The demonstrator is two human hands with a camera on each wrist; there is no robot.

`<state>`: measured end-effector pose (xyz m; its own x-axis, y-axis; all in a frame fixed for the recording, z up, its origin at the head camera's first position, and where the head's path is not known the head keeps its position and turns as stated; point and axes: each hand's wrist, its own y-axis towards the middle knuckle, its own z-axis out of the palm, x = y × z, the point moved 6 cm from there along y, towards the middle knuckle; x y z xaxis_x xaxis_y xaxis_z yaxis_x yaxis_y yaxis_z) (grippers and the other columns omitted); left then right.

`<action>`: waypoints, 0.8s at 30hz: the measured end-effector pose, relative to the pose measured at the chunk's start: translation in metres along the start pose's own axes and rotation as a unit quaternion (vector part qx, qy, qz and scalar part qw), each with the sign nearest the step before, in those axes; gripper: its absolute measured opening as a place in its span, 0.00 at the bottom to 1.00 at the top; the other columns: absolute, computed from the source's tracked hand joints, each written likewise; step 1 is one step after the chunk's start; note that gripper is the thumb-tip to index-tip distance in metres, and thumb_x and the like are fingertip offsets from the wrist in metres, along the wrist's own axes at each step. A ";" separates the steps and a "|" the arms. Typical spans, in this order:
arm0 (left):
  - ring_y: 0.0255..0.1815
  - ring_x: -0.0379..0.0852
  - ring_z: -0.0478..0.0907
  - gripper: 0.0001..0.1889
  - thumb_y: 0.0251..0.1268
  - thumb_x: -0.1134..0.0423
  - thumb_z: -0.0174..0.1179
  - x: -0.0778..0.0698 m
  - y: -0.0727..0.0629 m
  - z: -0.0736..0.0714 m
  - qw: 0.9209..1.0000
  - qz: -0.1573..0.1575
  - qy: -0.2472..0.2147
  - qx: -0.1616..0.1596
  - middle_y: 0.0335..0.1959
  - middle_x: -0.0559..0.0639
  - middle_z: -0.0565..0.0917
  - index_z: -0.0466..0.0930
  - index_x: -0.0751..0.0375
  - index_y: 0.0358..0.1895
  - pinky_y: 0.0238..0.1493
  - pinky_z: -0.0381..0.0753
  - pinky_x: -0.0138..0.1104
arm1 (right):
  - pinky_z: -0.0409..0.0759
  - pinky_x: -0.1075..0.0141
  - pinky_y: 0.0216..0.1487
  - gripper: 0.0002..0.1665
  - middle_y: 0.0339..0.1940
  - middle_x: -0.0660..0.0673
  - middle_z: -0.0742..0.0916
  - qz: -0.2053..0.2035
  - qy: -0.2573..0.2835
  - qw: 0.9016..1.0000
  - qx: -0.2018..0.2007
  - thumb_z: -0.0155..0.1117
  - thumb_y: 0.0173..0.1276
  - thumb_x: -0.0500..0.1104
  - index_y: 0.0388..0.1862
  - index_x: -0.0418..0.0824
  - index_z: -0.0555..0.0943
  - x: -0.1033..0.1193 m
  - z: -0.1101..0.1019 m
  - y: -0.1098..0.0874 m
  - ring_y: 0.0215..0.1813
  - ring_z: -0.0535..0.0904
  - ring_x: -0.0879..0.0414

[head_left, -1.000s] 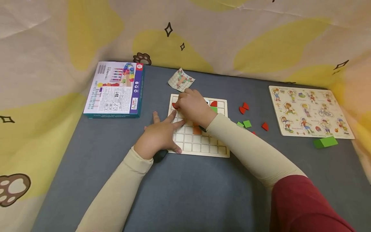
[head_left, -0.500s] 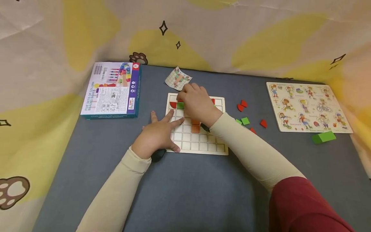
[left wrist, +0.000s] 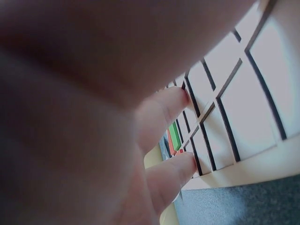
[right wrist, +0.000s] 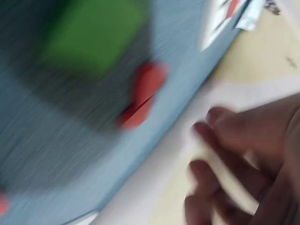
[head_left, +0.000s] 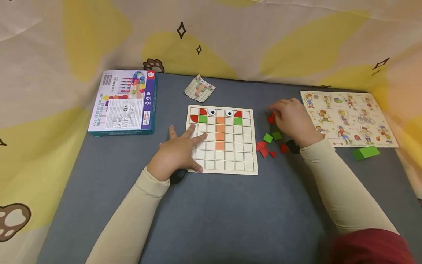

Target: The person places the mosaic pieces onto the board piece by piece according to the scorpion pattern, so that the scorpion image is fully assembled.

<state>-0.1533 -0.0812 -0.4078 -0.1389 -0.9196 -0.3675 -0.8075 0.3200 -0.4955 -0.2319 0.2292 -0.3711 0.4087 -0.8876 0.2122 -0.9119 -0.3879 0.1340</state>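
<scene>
My left hand lies with fingers spread on the left side of a wooden grid board; its fingertips touch the grid in the left wrist view. Set in the board are red quarter-circle pieces, green squares, orange squares in a column, and two eye pieces. To the right of the board, my right hand hovers with loosely bent fingers, holding nothing. Two red quarter pieces lie near it on the table, beside a blurred green piece.
More red pieces and small green squares lie right of the board. A patterned card lies behind it. A boxed bead set stands left; a picture puzzle and green block are at right.
My right hand has left the board's upper rows and moved right to the loose pieces, uncovering the red quarter and eyes in the top row. The left hand stays on the board.
</scene>
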 end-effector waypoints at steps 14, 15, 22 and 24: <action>0.79 0.87 0.26 0.62 0.44 0.44 0.86 0.003 0.002 0.003 1.000 0.005 -0.006 -0.003 0.89 0.55 0.41 0.59 0.38 0.85 0.57 0.54 0.86 | 0.71 0.41 0.66 0.17 0.62 0.32 0.86 -0.012 0.012 0.997 0.081 0.63 0.73 0.30 0.57 0.28 0.87 -0.032 0.012 -0.024 0.62 0.77 0.31; 0.79 0.87 0.26 0.62 0.44 0.44 0.86 0.003 0.002 0.003 1.000 0.005 -0.006 -0.002 0.89 0.55 0.41 0.59 0.38 0.85 0.57 0.54 0.86 | 0.71 0.41 0.66 0.16 0.61 0.31 0.87 -0.014 0.013 0.997 0.076 0.64 0.72 0.30 0.57 0.29 0.87 -0.033 0.012 -0.024 0.63 0.77 0.32; 0.79 0.87 0.26 0.62 0.44 0.44 0.86 0.002 0.000 0.002 1.000 0.003 -0.006 -0.002 0.89 0.55 0.41 0.59 0.38 0.85 0.57 0.53 0.86 | 0.74 0.41 0.63 0.14 0.58 0.31 0.87 -0.019 -0.002 0.998 0.053 0.70 0.71 0.32 0.53 0.29 0.89 -0.037 0.011 -0.028 0.59 0.77 0.32; 0.79 0.87 0.25 0.62 0.44 0.44 0.86 0.002 0.000 0.002 1.000 0.002 -0.004 -0.003 0.89 0.55 0.41 0.59 0.38 0.85 0.57 0.53 0.86 | 0.75 0.41 0.62 0.13 0.58 0.31 0.87 -0.024 -0.011 0.999 0.048 0.72 0.71 0.33 0.53 0.29 0.89 -0.037 0.011 -0.028 0.59 0.77 0.32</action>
<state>-0.1524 -0.0827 -0.4097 -0.1369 -0.9163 -0.3764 -0.8104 0.3222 -0.4893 -0.2225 0.2704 -0.3935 0.4519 -0.8722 0.1872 -0.8912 -0.4509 0.0505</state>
